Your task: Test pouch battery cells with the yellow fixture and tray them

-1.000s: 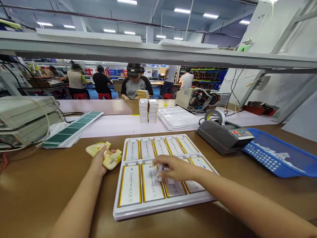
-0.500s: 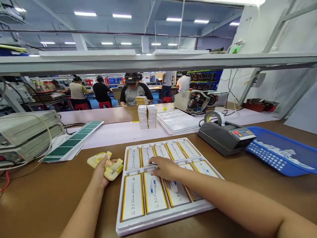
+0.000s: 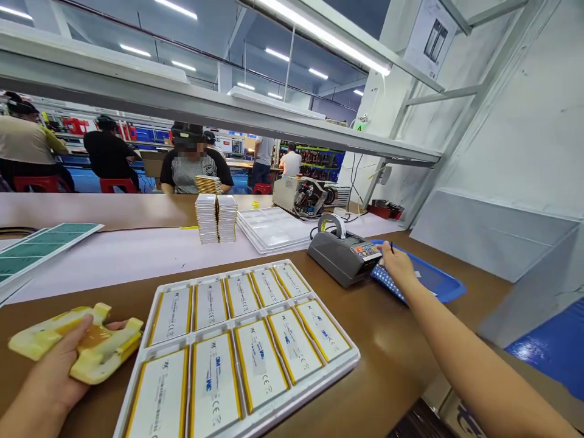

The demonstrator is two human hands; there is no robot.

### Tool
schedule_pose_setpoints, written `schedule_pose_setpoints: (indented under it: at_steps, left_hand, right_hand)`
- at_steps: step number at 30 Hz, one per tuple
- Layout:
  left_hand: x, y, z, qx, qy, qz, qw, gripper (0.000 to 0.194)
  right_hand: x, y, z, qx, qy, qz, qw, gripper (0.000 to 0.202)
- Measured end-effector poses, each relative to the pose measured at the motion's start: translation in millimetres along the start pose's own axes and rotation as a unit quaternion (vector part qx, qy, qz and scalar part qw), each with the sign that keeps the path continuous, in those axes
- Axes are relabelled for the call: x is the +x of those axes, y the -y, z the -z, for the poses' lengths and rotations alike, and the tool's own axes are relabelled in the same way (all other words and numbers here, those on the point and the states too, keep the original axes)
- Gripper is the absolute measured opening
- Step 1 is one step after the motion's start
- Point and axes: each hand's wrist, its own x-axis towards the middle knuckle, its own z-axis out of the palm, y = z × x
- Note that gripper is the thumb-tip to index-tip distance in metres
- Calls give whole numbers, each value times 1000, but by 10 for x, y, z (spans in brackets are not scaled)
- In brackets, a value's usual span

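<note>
My left hand [image 3: 55, 371] grips a pale yellow notched plastic block [image 3: 98, 347] at the left of the tray. Beside it lies a white tray [image 3: 353, 359] holding two rows of flat white battery packs [image 3: 159, 395] with yellow edges. Blue 3M lettering shows on several packs in the near row. My right hand [image 3: 398, 267] is at the front end of a grey tape dispenser [image 3: 340, 258], its fingers closed on a thin dark tool [image 3: 391, 247] of which only the tip shows. Whether the fingers touch tape cannot be seen.
A blue basket [image 3: 449, 291] sits just behind my right hand. Stacked battery packs [image 3: 207, 222] and white trays [image 3: 269, 234] stand further back, near a machine [image 3: 298, 198]. Green-and-white sheets [image 3: 45, 246] lie at left. A person [image 3: 194, 164] sits opposite, below a shelf beam [image 3: 219, 106].
My right hand has moved from above the tray rightward to the front of the tape dispenser. The view has turned right. My left hand still holds the yellow block.
</note>
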Motion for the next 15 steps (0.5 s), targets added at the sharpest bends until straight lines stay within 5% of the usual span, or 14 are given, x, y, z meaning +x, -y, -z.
schedule_pose_setpoints:
  at_steps: [6,15]
  left_hand:
    - [-31,-11,-63,1,-32,0,999,17]
    - [-65,-31,-55,-25,-6,6,1000,16]
  right_hand:
    - [79,-57,26,-193,64,45,978,57]
    - [50,-22,111,-27,136,-32,990,48]
